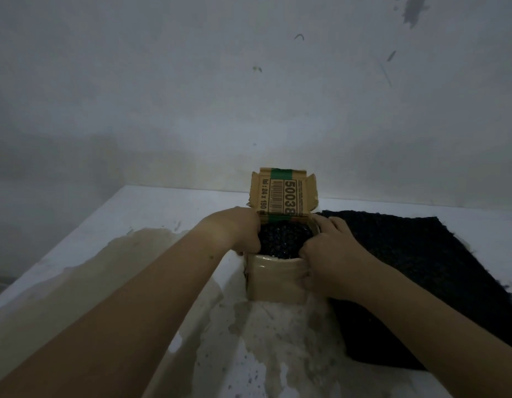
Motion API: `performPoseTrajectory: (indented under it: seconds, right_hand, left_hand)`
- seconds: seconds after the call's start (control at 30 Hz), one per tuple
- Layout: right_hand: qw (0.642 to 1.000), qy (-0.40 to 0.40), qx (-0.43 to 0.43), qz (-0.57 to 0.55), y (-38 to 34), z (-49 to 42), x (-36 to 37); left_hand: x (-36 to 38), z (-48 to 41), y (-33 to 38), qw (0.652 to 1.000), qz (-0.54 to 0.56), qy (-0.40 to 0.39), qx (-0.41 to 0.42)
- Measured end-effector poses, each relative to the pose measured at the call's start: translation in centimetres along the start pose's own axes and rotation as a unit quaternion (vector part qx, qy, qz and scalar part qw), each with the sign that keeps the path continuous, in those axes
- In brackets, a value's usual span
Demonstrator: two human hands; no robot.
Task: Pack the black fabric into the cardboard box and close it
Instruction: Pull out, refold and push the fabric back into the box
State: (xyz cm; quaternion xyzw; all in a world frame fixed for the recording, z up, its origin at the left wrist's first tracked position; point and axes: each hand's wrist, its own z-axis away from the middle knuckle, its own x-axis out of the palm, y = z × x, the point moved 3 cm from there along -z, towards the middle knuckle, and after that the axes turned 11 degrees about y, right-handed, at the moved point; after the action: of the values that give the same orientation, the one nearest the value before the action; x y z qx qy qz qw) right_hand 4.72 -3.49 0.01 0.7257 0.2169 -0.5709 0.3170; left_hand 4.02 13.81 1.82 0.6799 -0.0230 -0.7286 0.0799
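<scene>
Dim, flat, grainy light; soft focus, wide-angle bending at edges.

Black fabric point(283, 239) fills the open cardboard box point(275, 280).

Dim rm: scuffed, marked white wall point(191, 81) behind white table point(151, 208) w/ tan stains.

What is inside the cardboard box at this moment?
The black fabric fills the cardboard box nearly to its rim. The left hand and right hand cover its side edges. What lies under the top layer, and the box's bottom, cannot be seen.
</scene>
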Motion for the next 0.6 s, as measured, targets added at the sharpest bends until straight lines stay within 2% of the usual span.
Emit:
performPoseTrajectory:
  seconds: [0.13,0.2,0.3,0.37,0.4,0.5,0.6]
  right_hand:
    - [0.996,0.067,-0.014,-0.058,0.2,1.0,-0.4]
    - [0.982,0.14,-0.003,-0.125,0.9,2.3,-0.9]
    - [0.941,0.267,0.01,-0.205,3.2,5.4,-1.7]
    - [0.93,0.266,0.037,-0.252,5.3,7.8,-1.4]
    - [0.93,0.242,0.054,-0.272,6.3,9.0,-0.9]
    - [0.934,0.16,0.087,-0.307,9.2,12.8,1.9]
    - [0.946,0.047,0.12,-0.299,10.9,16.0,4.7]
  left_hand:
    - [0.1,0.9,-0.2,0.999,0.005,0.041,0.009]
    - [-0.3,2.0,-0.2,0.993,0.027,0.116,0.023]
    - [-1.5,4.9,1.1,0.943,0.119,0.297,0.089]
    - [-1.6,7.7,3.5,0.907,0.185,0.35,0.144]
    - [-1.0,8.8,5.0,0.902,0.212,0.339,0.164]
    - [2.7,10.9,9.5,0.915,0.254,0.251,0.189]
    - [6.8,10.4,12.3,0.935,0.264,0.161,0.175]
